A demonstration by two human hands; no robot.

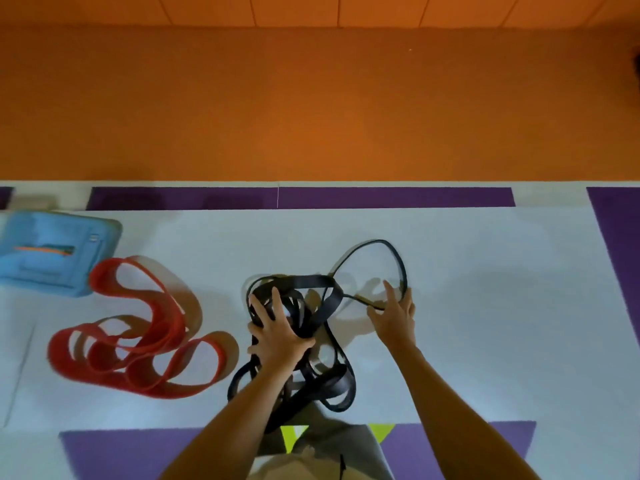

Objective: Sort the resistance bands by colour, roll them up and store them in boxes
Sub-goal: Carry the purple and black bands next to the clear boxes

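Note:
A tangled heap of black resistance bands (pixel 320 344) lies on the white floor mat in front of me. My left hand (pixel 278 332) presses down on the heap with fingers spread. My right hand (pixel 394 311) reaches to the right of the heap, fingers extended, touching a black loop (pixel 381 252) that sticks out toward the far right. A pile of red resistance bands (pixel 138 341) lies looped on the mat to the left, apart from the black ones. A blue fabric box (pixel 52 251) sits at the far left.
The white mat (pixel 485 323) is bordered by purple strips (pixel 311 197) at the far side, at the right and near my legs. Beyond it stretches an orange floor (pixel 311 98). My knees show at the bottom centre.

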